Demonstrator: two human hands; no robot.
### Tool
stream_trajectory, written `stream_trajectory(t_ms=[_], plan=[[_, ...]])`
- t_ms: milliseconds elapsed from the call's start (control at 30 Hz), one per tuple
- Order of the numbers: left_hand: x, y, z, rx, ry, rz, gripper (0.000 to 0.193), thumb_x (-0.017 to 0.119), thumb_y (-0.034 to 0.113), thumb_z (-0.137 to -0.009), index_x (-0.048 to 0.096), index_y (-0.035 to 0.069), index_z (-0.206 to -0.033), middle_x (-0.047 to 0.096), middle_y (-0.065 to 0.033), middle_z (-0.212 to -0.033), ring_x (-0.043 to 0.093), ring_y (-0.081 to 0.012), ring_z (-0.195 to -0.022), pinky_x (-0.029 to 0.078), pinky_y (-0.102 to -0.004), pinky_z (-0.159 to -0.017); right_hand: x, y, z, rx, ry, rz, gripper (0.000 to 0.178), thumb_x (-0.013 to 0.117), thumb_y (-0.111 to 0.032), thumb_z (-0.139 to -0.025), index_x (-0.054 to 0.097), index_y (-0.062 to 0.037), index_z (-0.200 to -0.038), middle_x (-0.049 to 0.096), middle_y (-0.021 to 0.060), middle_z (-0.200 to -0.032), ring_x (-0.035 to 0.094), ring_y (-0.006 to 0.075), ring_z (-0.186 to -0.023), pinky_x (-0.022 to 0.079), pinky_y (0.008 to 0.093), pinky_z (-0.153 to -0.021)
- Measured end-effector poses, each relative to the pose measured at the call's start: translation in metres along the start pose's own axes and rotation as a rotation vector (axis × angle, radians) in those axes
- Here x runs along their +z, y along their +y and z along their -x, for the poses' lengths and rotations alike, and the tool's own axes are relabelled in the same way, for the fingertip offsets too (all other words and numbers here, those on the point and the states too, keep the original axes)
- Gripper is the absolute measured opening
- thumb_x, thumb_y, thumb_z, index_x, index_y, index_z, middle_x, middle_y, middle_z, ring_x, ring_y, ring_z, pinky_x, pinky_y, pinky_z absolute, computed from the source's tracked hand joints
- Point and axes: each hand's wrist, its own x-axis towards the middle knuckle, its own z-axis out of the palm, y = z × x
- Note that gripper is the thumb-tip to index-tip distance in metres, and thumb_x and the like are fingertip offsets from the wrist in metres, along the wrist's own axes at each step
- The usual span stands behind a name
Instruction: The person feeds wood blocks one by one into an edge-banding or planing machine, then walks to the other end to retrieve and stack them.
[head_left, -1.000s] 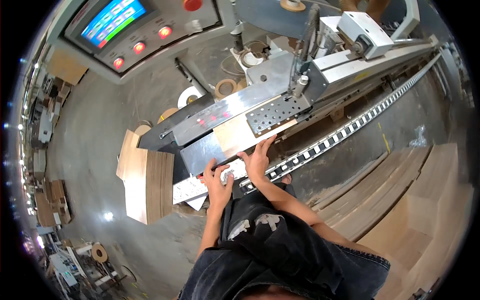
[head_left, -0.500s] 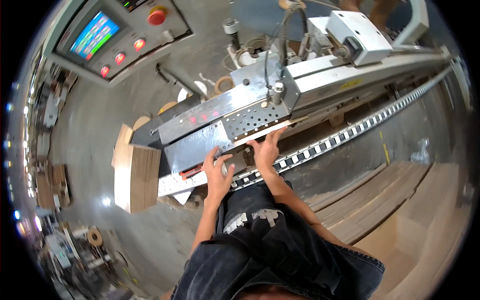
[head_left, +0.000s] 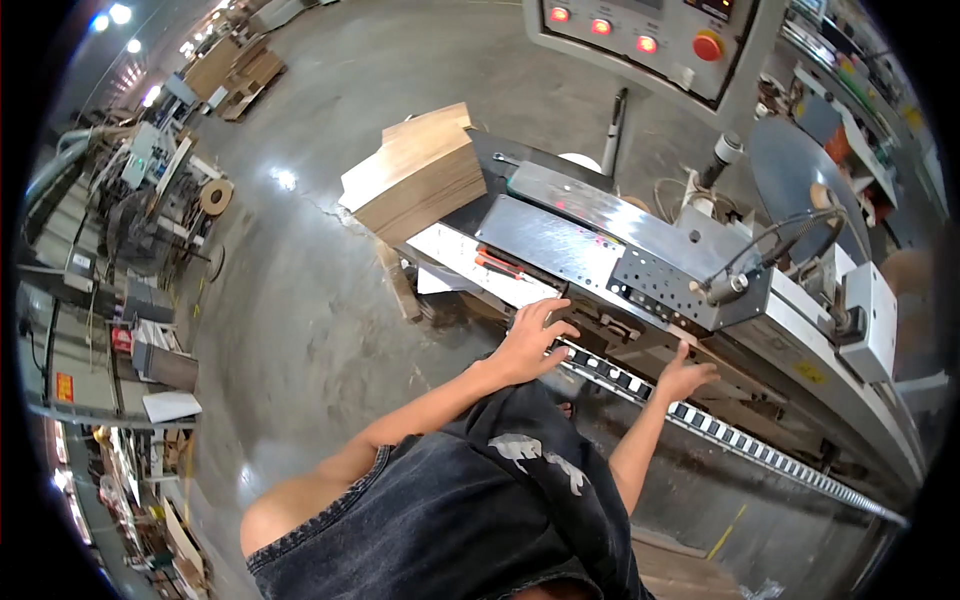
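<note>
My left hand (head_left: 538,342) is held out at the near edge of a long machine, its fingers spread and nothing in them. Farther right, my right hand (head_left: 684,376) is open, thumb up, beside the machine's front edge. A pale wooden edge (head_left: 688,340) shows just past that thumb; whether they touch I cannot tell. Beyond my hands lie a smooth metal plate (head_left: 550,243) and a perforated metal plate (head_left: 660,283). A red-handled tool (head_left: 498,264) rests on the white ledge (head_left: 450,250) left of my left hand.
A stack of wooden boards (head_left: 425,185) sits on the machine's left end. A roller rail (head_left: 740,440) runs along the near side, below my hands. The control panel (head_left: 640,25) with lit red buttons hangs at the back. Equipment and boxes line the far left.
The view has swung left, bringing the board stack toward the middle. My right hand has come off the pale edge and moved rightward along the machine; both hands are now farther apart.
</note>
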Motion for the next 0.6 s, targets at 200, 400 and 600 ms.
stream_trajectory(t_ms=[200, 400, 600], plan=[[-0.038, -0.041, 0.013, -0.142, 0.146, -0.083, 0.034, 0.078, 0.016, -0.089, 0.068, 0.016, -0.121, 0.047, -0.0164, -0.153, 0.043, -0.0413, -0.143, 0.032, -0.0549, -0.118, -0.014, -0.030, 0.041, 0.007, -0.134, -0.132, 0.100, 0.068, -0.059, -0.099, 0.025, 0.0021, -0.166, 0.017, 0.0287, -0.173, 0.036, 0.0456, -0.153, 0.045, 0.0562, -0.116], [-0.120, -0.118, 0.006, -0.159, 0.357, -0.205, 0.037, 0.080, 0.016, -0.087, 0.069, 0.017, -0.123, 0.047, -0.0201, -0.153, 0.043, -0.0425, -0.143, 0.034, -0.0551, -0.118, 0.014, -0.076, 0.140, -0.314, -0.189, -0.214, 0.071, 0.065, -0.035, -0.107, 0.035, -0.0025, -0.162, 0.026, 0.0215, -0.168, 0.057, 0.0389, -0.132, 0.055, 0.0514, -0.099], [-0.225, -0.194, -0.004, -0.311, 0.449, -0.347, 0.040, 0.081, 0.017, -0.087, 0.069, 0.016, -0.125, 0.048, -0.0196, -0.153, 0.041, -0.0432, -0.145, 0.034, -0.0551, -0.119, 0.028, -0.107, 0.186, -0.462, -0.219, 0.025, 0.042, 0.062, -0.043, -0.106, 0.074, -0.0089, -0.128, 0.077, 0.0133, -0.112, 0.071, 0.0305, -0.089, 0.048, 0.0465, -0.089]])
